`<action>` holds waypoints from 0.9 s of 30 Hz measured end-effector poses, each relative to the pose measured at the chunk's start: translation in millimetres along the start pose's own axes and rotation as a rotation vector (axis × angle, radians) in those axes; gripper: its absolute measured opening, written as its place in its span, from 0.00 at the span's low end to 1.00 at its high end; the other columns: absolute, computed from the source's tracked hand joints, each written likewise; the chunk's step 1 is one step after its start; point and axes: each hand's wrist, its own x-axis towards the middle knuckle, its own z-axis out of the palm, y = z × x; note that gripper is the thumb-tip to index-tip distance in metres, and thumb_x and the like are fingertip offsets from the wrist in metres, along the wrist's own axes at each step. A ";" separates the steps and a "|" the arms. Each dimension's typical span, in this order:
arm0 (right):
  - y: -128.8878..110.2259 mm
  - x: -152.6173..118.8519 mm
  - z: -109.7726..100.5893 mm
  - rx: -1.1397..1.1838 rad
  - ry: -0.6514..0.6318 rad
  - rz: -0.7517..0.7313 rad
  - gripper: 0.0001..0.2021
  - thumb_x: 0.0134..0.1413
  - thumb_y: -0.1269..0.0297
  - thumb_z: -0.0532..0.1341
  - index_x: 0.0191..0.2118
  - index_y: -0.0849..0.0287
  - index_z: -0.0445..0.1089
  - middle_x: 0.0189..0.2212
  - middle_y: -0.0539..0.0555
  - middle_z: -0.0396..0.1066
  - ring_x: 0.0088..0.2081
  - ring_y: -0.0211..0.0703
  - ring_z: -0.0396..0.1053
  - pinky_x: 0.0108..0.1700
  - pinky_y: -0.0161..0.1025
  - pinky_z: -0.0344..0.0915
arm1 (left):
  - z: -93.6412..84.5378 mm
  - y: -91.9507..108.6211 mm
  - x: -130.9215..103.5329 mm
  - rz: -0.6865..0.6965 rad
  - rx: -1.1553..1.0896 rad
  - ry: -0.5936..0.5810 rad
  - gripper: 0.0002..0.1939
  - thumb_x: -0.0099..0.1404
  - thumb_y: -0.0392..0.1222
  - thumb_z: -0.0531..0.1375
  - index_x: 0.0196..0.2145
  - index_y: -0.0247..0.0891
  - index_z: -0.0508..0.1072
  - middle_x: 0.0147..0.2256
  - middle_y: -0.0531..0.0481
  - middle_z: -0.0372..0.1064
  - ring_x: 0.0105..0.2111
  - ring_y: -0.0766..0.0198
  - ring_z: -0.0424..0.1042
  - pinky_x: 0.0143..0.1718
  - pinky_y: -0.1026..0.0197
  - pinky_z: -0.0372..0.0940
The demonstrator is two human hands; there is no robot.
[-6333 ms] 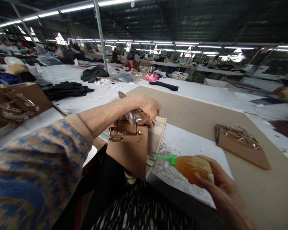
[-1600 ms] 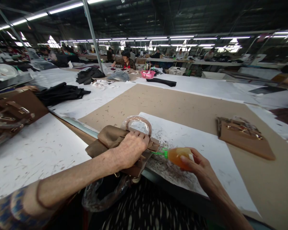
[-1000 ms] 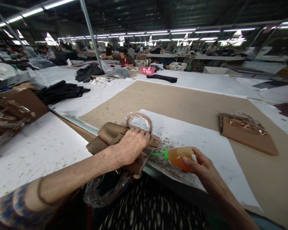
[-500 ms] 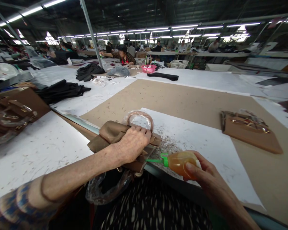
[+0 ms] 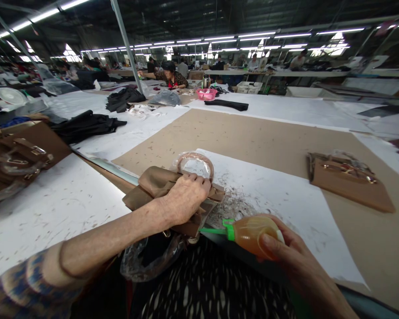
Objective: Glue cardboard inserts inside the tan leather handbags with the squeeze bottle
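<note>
My left hand (image 5: 188, 197) is closed over a brown handbag (image 5: 156, 181) at the table's near edge, its fingers curled out of sight around the bag's top. One plastic-wrapped handle (image 5: 197, 156) loops up beyond the knuckles; another wrapped handle (image 5: 149, 263) hangs toward my lap. My right hand (image 5: 287, 248) grips a squeeze bottle (image 5: 254, 235) of amber liquid, tilted on its side. The bottle's thin green nozzle (image 5: 213, 231) points left, its tip at the bag's lower edge; whether it touches is too small to tell.
White paper (image 5: 269, 186) strewn with dark scraps lies over brown board (image 5: 252, 133). A flat brown bag (image 5: 350, 179) rests at right, more brown bags (image 5: 26, 155) at left. Black fabric (image 5: 89, 126), a pink basket (image 5: 206, 94) and a person (image 5: 171, 77) are farther back.
The bottle and my right hand have shifted slightly right and down, and the nozzle has moved down along the bag's edge. My left hand keeps its hold on the bag.
</note>
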 end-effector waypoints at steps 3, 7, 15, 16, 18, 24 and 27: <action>-0.6 -1.3 -0.1 0.015 0.036 0.020 0.21 0.45 0.52 0.64 0.44 0.57 0.65 0.36 0.54 0.68 0.29 0.43 0.65 0.26 0.36 0.62 | -2.0 0.7 0.2 -0.007 -0.007 -0.004 0.17 0.47 0.30 0.58 0.37 0.30 0.64 0.37 0.40 0.67 0.36 0.51 0.66 0.37 0.51 0.62; -0.8 -1.3 -0.5 -0.022 0.100 0.002 0.22 0.44 0.50 0.64 0.43 0.57 0.66 0.35 0.54 0.69 0.31 0.45 0.65 0.27 0.36 0.62 | -4.8 1.7 0.1 -0.008 -0.021 -0.016 0.18 0.46 0.31 0.59 0.37 0.29 0.64 0.37 0.39 0.67 0.37 0.50 0.66 0.38 0.51 0.62; 0.0 -2.5 5.5 0.018 0.112 0.044 0.24 0.43 0.50 0.64 0.46 0.57 0.66 0.34 0.54 0.69 0.31 0.46 0.66 0.27 0.36 0.63 | -0.3 1.1 -0.6 -0.006 -0.017 0.005 0.18 0.46 0.31 0.60 0.38 0.30 0.64 0.37 0.40 0.67 0.37 0.52 0.66 0.38 0.52 0.63; 0.3 -2.8 6.3 0.027 0.114 0.052 0.24 0.43 0.50 0.64 0.45 0.57 0.66 0.35 0.54 0.69 0.32 0.46 0.67 0.27 0.36 0.63 | 0.1 0.9 -0.8 -0.005 -0.016 0.007 0.18 0.46 0.31 0.60 0.38 0.30 0.64 0.37 0.40 0.67 0.37 0.51 0.66 0.38 0.52 0.63; 1.3 -3.5 7.2 0.041 0.117 0.066 0.23 0.43 0.50 0.64 0.45 0.57 0.66 0.36 0.55 0.69 0.33 0.47 0.66 0.26 0.36 0.62 | 0.1 0.7 -1.3 -0.002 -0.013 0.010 0.18 0.46 0.31 0.59 0.38 0.30 0.64 0.37 0.40 0.67 0.37 0.51 0.66 0.37 0.52 0.63; 6.8 -6.9 7.3 0.075 0.085 0.118 0.22 0.44 0.50 0.64 0.43 0.56 0.66 0.32 0.53 0.69 0.30 0.43 0.65 0.26 0.35 0.62 | -0.3 0.6 -0.9 0.005 -0.013 0.014 0.20 0.45 0.32 0.60 0.39 0.29 0.64 0.37 0.40 0.67 0.36 0.52 0.66 0.37 0.52 0.62; 5.4 -8.6 8.7 0.069 0.079 0.102 0.23 0.44 0.50 0.65 0.44 0.57 0.66 0.32 0.53 0.69 0.30 0.42 0.64 0.26 0.34 0.62 | -0.4 0.6 -0.3 0.006 -0.014 0.006 0.20 0.45 0.32 0.61 0.39 0.29 0.64 0.37 0.40 0.67 0.36 0.52 0.66 0.37 0.52 0.63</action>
